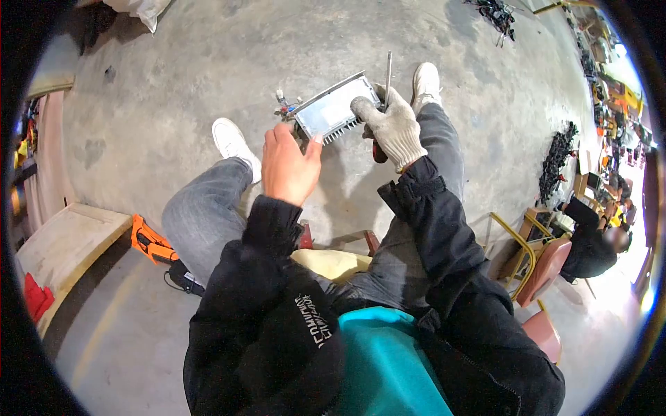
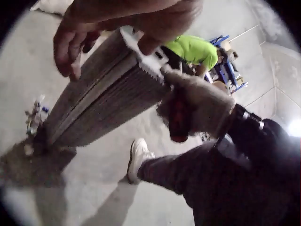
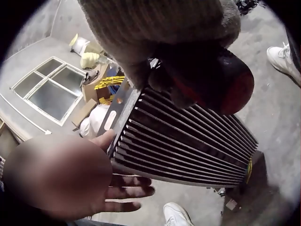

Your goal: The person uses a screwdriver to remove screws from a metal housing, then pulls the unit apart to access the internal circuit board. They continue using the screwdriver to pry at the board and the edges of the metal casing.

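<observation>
A silver metal box [image 1: 336,107] with cooling fins is held up between both hands above the floor. Its dark parallel fins [image 3: 183,141] fill the right wrist view. The bare left hand [image 1: 291,163] has its thumb on the box's near end, its other fingers spread and loosely bent; in the right wrist view they extend beside the fins. The gloved right hand [image 1: 394,132] grips a screwdriver with a red and black handle [image 3: 221,84], its metal shaft [image 1: 389,73] pointing away from the body, and steadies the box's right end with thumb and fingers.
Wires with connectors [image 1: 283,104] hang off the box's left end. White shoes [image 1: 427,82] stand on both sides. An orange object [image 1: 150,239] lies by a bench [image 1: 87,225] at left. Chairs [image 1: 548,267] and a seated person [image 1: 586,243] are at right.
</observation>
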Available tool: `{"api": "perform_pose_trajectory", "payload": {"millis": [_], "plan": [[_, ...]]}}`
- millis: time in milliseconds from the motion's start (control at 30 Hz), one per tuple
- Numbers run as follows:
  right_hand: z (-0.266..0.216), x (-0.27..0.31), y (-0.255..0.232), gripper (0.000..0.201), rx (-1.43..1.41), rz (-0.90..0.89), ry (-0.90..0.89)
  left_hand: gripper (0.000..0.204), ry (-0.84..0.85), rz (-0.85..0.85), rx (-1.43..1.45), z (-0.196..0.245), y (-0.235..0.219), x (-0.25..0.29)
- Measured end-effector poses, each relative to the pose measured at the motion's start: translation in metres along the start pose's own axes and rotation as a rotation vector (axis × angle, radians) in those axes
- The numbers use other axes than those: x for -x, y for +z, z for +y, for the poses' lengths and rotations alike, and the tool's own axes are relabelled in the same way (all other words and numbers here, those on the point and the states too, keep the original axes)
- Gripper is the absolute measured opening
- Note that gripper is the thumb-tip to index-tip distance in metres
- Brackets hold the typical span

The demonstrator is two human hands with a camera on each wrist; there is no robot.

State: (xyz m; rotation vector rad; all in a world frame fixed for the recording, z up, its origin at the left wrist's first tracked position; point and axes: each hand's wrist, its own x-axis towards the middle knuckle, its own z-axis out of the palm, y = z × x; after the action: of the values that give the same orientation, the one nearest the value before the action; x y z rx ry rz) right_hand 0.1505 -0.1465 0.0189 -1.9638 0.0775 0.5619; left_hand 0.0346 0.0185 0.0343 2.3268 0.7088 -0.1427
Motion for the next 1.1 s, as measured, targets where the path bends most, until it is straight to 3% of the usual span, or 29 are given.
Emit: {"api": "perform_pose_trajectory", "payload": {"millis": [33,67,133,167,267,400,467,533,800,933,1100], "plan": [[-0.001,0.001,0.0,0.055,0.02,0.006,0.0,0.036,0.017,-0.051,0.108,0.007,-0.016,0.002],[0.001,0.002,0.0,0.055,0.016,0.007,0.003,0.036,0.018,-0.053,0.105,0.014,-0.029,0.001],[0.003,0.0,0.001,0.054,0.017,0.011,-0.006,0.023,0.182,-0.238,0.351,0.02,-0.046,-0.003],[0.001,0.001,0.001,0.054,0.015,0.011,-0.007,0.025,0.34,-0.275,0.335,0.015,-0.045,-0.01],[-0.003,0.003,-0.001,0.055,0.039,0.005,0.008,0.029,0.458,-0.388,0.374,0.014,-0.031,-0.036],[0.004,-0.002,-0.002,0.055,0.035,0.0,0.014,0.033,0.341,-0.553,0.52,0.007,-0.008,-0.063],[0.009,-0.003,-0.001,0.055,0.08,0.024,-0.089,0.034,0.33,-0.574,0.482,-0.001,0.0,-0.069],[-0.001,-0.001,-0.003,0.056,0.071,-0.015,-0.021,0.034,0.238,-0.635,0.625,0.001,0.0,-0.071],[0.011,-0.009,-0.003,0.055,0.067,0.036,-0.066,0.035,0.28,-0.725,0.856,-0.006,0.007,-0.082],[0.018,-0.012,-0.003,0.052,0.133,0.036,-0.108,0.035,0.274,-0.737,0.846,-0.008,0.011,-0.086],[0.017,-0.012,0.0,0.056,0.01,0.021,-0.135,0.035,0.281,-0.695,0.773,-0.011,0.009,-0.091]]}}
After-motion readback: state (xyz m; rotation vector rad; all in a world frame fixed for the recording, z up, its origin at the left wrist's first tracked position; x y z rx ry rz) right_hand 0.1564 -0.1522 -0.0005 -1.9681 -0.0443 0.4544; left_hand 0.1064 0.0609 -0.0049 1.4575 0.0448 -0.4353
